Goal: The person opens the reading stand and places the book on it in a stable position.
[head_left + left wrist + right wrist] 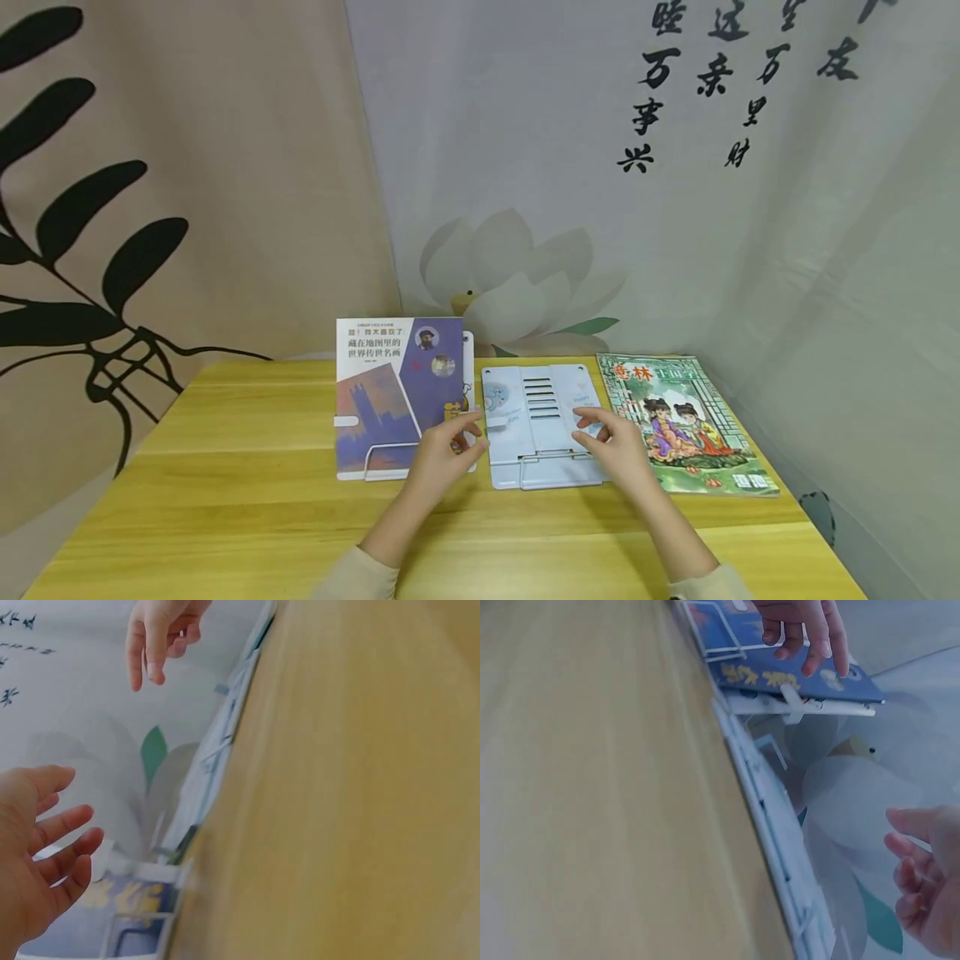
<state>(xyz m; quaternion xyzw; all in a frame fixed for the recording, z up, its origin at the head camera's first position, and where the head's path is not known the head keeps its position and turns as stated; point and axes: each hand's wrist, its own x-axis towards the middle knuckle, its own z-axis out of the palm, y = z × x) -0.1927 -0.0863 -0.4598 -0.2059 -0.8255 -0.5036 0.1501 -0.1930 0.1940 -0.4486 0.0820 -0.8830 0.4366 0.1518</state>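
A pale book stand (542, 467) lies flat on the table, with slots down its middle and a wire bar across its lower part. Over its left edge hovers my left hand (442, 454), fingers apart and loosely bent, holding nothing. Opposite, my right hand (618, 446) is above the stand's right edge, likewise with nothing in its fingers. In the right wrist view the stand (769, 817) appears edge-on, below and apart from the right hand (930, 877). A purple and white book (390, 383) leans upright on another stand (468, 358), beside my left hand.
Right of the flat stand lies a green illustrated magazine (690, 425). The wooden table (247, 467) extends to the left and front. Behind it hangs a printed curtain (510, 167) with a lotus and dark characters.
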